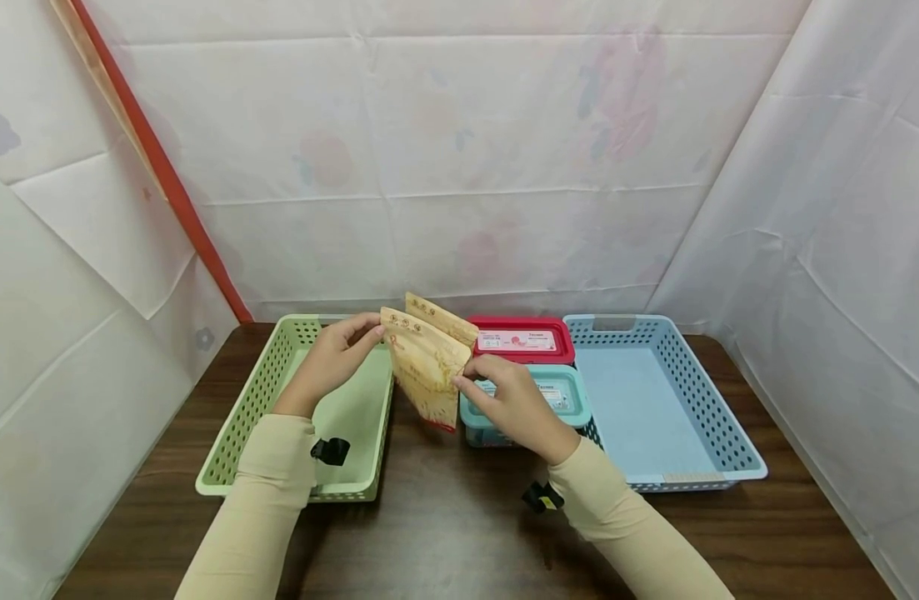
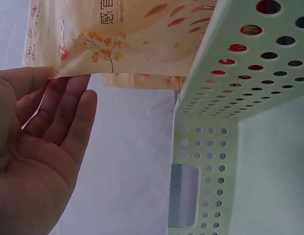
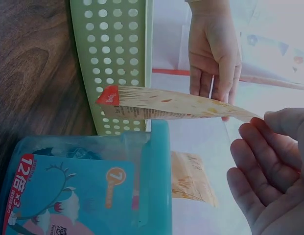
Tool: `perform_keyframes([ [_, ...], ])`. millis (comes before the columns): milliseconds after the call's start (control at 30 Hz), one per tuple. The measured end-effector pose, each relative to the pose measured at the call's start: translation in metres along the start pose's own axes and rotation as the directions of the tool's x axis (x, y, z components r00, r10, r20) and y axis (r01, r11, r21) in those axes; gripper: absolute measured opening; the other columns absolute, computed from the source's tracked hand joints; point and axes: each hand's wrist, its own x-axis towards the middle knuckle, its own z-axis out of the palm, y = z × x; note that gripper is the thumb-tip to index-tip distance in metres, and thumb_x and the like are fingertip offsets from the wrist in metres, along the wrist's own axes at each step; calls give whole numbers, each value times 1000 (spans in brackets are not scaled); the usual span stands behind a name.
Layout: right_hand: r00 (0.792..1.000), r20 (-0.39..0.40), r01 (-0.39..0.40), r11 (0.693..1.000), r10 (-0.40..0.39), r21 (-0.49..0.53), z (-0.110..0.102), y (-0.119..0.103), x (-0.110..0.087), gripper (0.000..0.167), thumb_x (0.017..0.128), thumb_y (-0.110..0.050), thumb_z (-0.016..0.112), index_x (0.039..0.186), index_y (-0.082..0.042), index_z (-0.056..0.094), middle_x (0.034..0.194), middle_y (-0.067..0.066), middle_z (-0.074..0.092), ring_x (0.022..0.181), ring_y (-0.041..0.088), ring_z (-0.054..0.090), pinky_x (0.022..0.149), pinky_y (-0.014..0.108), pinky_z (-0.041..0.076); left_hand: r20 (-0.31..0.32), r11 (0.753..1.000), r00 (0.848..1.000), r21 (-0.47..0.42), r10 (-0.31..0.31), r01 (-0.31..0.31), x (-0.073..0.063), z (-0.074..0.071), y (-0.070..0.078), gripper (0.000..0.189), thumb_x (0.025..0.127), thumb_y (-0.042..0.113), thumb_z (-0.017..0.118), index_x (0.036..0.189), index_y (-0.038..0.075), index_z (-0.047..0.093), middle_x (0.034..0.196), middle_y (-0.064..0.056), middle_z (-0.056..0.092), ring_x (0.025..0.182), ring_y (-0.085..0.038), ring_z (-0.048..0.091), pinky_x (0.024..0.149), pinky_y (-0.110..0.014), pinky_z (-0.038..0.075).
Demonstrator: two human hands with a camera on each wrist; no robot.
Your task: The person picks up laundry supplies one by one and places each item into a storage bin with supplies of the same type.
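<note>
A beige printed pouch (image 1: 422,371) with a red bottom edge hangs upright between my two hands. My left hand (image 1: 332,358) pinches its top left corner between thumb and fingers, beside the green basket. At the opposite top corner, my right hand (image 1: 515,400) pinches it the same way, above the teal-lidded box (image 3: 78,191). Seen from the right wrist, the pouch (image 3: 166,104) is thin and edge-on. Behind it stands a second beige pouch (image 1: 446,319), its lower part hidden by the front one in the head view.
The green perforated basket (image 1: 354,442) stands on the left of the dark wooden table (image 1: 444,533). A red-lidded box (image 1: 521,340) sits behind the teal one. At the right is a light-blue basket (image 1: 646,417). White printed cloth (image 1: 459,150) hangs behind and at both sides.
</note>
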Motion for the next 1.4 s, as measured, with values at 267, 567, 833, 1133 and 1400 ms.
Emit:
perform_keyframes([
  [267, 1000, -13, 0, 1000, 0, -4, -5, -6, 4, 5, 97, -18, 69, 95, -13, 71, 91, -8, 64, 76, 8, 53, 66, 27, 51, -41, 1000, 999, -10, 22, -23, 2, -1, -2, 39, 105, 29, 55, 137, 6, 60, 122, -13, 66, 112, -29, 62, 93, -47, 51],
  [567, 1000, -20, 3, 1000, -3, 29, -10, -10, 8, 5, 98, -18, 69, 96, -13, 69, 92, -8, 64, 76, 9, 54, 64, 26, 50, -91, 988, 996, -153, 21, -35, 5, -2, 2, 41, 104, 29, 57, 139, 7, 59, 124, -12, 66, 115, -34, 62, 94, -37, 53],
  [833, 999, -33, 1, 1000, 0, 23, -15, -11, 9, 5, 98, -18, 69, 96, -13, 70, 91, -9, 64, 77, 8, 54, 67, 27, 52, -111, 980, 994, -199, 6, -28, 3, -1, 6, 41, 103, 31, 59, 136, 7, 61, 119, -11, 68, 110, -21, 66, 91, -29, 54],
  [1133, 999, -42, 38, 996, -34, 82, -21, -12, 12, 5, 98, -16, 68, 96, -12, 69, 90, -2, 66, 81, 9, 58, 76, 31, 54, -177, 967, 984, -250, 11, -56, 3, -4, 14, 39, 100, 31, 64, 131, 7, 64, 113, -8, 71, 104, -23, 67, 88, -26, 55],
  [1400, 998, -52, 31, 995, -26, 91, -23, -11, 13, 6, 99, -15, 67, 96, -11, 70, 90, -2, 67, 83, 8, 61, 77, 31, 55, -171, 966, 985, -258, -17, -28, 1, -5, 15, 38, 99, 33, 65, 127, 7, 65, 110, -6, 72, 103, -18, 68, 89, -26, 54],
])
